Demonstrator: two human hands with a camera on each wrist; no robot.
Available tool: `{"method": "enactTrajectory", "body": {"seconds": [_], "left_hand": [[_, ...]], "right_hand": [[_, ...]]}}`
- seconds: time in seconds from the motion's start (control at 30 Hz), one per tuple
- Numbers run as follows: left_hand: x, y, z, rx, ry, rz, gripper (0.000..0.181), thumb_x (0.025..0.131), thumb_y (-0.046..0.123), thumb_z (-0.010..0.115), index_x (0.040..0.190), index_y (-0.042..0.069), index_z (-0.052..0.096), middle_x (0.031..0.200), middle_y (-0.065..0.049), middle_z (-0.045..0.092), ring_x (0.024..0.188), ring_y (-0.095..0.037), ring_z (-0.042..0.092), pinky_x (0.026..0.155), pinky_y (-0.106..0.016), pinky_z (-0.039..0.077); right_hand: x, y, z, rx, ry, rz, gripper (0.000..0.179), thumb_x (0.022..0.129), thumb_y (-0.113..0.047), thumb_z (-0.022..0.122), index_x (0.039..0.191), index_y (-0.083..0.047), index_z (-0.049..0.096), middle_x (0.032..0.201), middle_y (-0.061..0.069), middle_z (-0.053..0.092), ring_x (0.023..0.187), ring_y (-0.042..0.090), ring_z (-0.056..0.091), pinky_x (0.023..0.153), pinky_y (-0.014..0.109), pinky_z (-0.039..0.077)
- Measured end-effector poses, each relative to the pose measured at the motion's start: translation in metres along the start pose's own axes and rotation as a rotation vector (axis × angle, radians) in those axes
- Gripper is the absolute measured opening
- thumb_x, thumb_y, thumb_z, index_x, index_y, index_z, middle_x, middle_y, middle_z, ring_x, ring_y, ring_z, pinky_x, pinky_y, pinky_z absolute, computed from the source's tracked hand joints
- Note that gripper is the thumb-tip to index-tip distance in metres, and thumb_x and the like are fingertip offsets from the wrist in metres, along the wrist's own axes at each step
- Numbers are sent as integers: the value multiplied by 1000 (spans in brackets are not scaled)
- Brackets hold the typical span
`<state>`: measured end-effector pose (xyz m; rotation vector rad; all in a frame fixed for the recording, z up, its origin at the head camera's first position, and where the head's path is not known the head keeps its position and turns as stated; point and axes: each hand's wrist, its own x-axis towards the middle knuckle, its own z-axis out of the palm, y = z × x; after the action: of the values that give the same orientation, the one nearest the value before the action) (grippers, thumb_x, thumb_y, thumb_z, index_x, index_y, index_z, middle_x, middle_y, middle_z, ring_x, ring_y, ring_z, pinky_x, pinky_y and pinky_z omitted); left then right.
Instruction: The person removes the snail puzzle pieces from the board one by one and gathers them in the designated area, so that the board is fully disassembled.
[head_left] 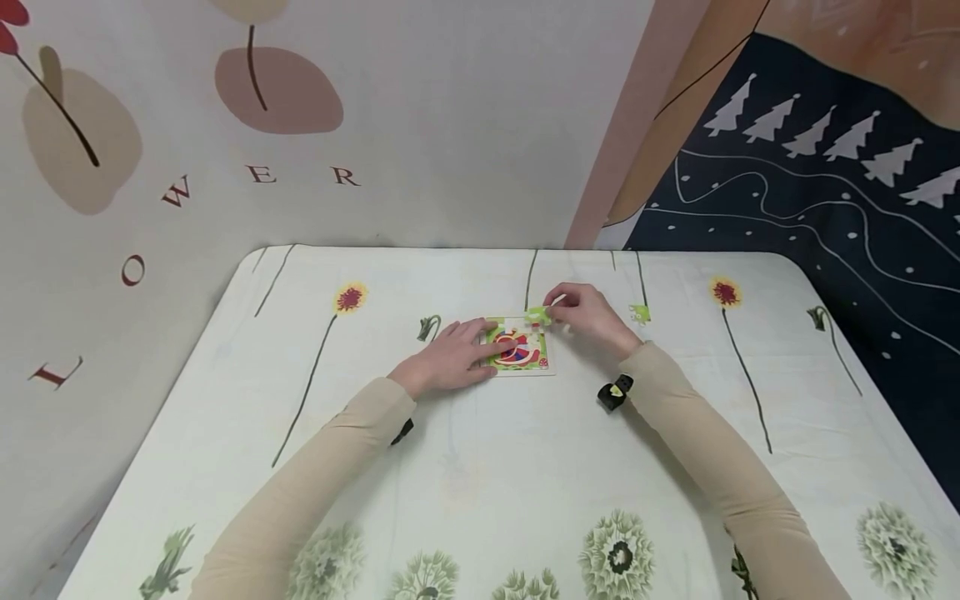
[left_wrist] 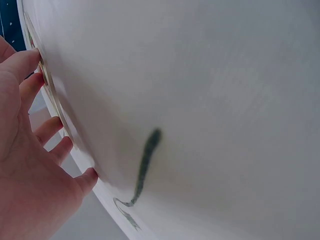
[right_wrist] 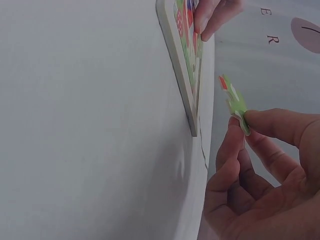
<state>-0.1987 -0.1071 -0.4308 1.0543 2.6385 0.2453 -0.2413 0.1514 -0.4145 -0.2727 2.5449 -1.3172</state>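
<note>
A small jigsaw puzzle board (head_left: 517, 354) with a red, blue and green picture lies near the middle of the table. My left hand (head_left: 457, 357) rests on its left part with fingers spread; in the left wrist view those fingers (left_wrist: 49, 131) reach along the board's edge. Between thumb and fingertips my right hand (head_left: 588, 315) pinches a green puzzle piece (right_wrist: 235, 102) with a red corner. That piece is held up off the board, near its upper right corner, where a bare gap shows. Another green puzzle piece (head_left: 640, 313) lies on the table to the right of my right hand.
A white tablecloth (head_left: 465, 467) printed with flowers covers the table. Behind stands a pale wall cloth (head_left: 465, 125) with letters, and a dark cloth with white trees (head_left: 825, 192) hangs at the right. A black wrist device (head_left: 615, 393) sits at my right cuff.
</note>
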Motion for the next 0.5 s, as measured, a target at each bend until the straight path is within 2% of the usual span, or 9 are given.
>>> {"method": "enactTrajectory", "body": {"seconds": [0.5], "left_hand": [[-2,1,-1,-14,6,-2,54,100,38,51,151,31,35,155,-11,23,143,-28,16,113,-51,11]], "right_hand": [[-6,5,-11,-11,10,13,16,94,-13,60,107,-4,65,94,13,67,84,28,61,66,33,48]]}}
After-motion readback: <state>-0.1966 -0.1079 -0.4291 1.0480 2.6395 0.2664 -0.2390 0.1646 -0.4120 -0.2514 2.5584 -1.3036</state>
